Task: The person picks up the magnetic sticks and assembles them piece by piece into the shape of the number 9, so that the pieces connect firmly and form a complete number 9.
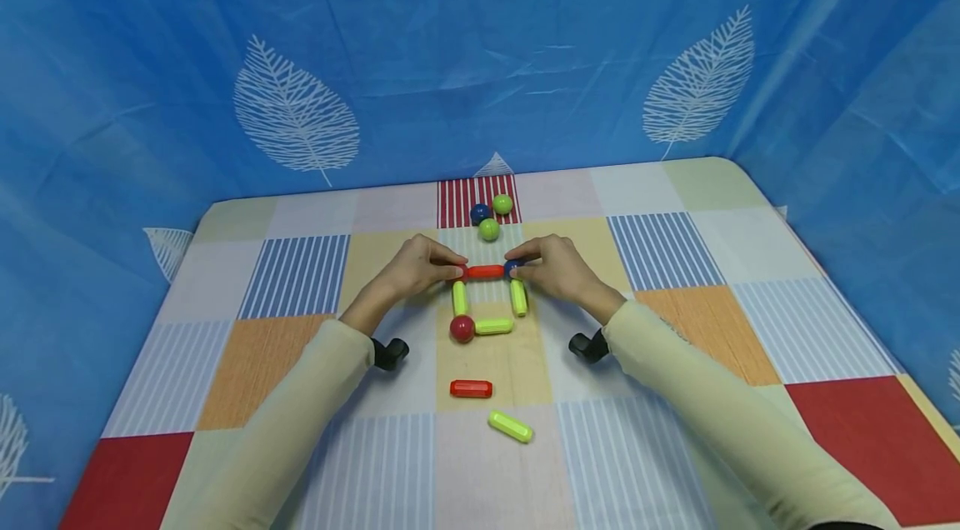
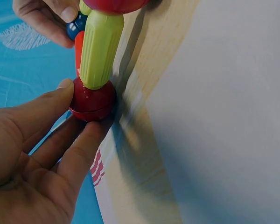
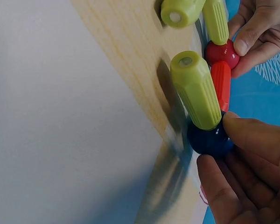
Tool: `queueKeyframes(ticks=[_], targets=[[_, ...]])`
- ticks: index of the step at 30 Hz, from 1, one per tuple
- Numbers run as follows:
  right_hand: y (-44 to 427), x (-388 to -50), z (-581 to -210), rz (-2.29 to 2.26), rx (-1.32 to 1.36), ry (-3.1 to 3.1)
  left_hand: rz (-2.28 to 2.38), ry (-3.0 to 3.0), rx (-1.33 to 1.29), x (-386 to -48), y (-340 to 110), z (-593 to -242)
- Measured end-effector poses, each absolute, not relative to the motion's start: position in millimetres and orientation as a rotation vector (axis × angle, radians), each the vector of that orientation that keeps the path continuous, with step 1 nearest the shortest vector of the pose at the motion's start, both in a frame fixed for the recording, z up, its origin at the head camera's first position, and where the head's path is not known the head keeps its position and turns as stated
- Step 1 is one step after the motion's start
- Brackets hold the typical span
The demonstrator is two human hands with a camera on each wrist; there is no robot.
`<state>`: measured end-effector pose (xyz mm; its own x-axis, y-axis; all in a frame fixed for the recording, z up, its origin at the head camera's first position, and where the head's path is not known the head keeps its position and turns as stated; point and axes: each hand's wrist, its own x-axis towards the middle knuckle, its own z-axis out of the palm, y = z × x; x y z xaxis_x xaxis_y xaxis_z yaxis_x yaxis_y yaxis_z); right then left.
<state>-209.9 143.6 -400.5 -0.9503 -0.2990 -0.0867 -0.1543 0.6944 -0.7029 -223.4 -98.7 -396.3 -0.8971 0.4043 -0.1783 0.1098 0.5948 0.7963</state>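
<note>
My left hand [image 1: 422, 265] pinches a red ball [image 2: 93, 99] between thumb and fingers. Opposite it, my right hand [image 1: 558, 267] grips a dark blue ball [image 3: 210, 137]. A red rod [image 1: 486, 271] joins these two balls. From the held red ball a yellow-green rod [image 1: 460, 298] runs to a second red ball [image 1: 462, 328] nearer the front. Another yellow-green rod [image 1: 518, 297] extends from the blue ball, its near end free. A third yellow-green rod [image 1: 493, 327] reaches rightward from the front red ball; its right end stands apart from the rod on the right.
Behind the hands lie a blue ball [image 1: 480, 214] and two green balls [image 1: 502, 204], [image 1: 489, 229]. Closer to the front are a loose red rod [image 1: 471, 389] and a loose yellow-green rod [image 1: 511, 427]. A patchwork cloth [image 1: 495, 472] covers the table; a blue curtain [image 1: 487, 55] hangs behind.
</note>
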Motion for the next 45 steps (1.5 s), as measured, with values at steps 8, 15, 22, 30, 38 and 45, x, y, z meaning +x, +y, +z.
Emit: queueKeyframes(ticks=[8,15,22,30,38,45], targets=[[143.1,-210.4,-400.5,-1.092,-0.355,2.703,1.214,2.48,0.433,-224.4,-100.5,-398.3],[142.6,-210.4,-398.3,-1.081,-0.372,2.715,1.219,2.464,0.42,-225.5,-101.0,-396.6],[142.2,-219.3,-389.7,-1.021,-0.432,2.69,1.271,2.451,0.433,-228.4,-104.9,-399.3],[157.0,-252.6,-372.2,-1.104,-0.363,2.758,1.263,2.444,0.465,-228.6,-104.1,-402.5],[151.7,-291.1,-381.8,-1.209,-0.294,2.784,1.244,2.464,0.495,-230.7,-104.5,-400.0],[137.6,-314.3,-389.9,-1.183,-0.309,2.759,1.292,2.46,0.483,-228.4,-104.6,-405.2]])
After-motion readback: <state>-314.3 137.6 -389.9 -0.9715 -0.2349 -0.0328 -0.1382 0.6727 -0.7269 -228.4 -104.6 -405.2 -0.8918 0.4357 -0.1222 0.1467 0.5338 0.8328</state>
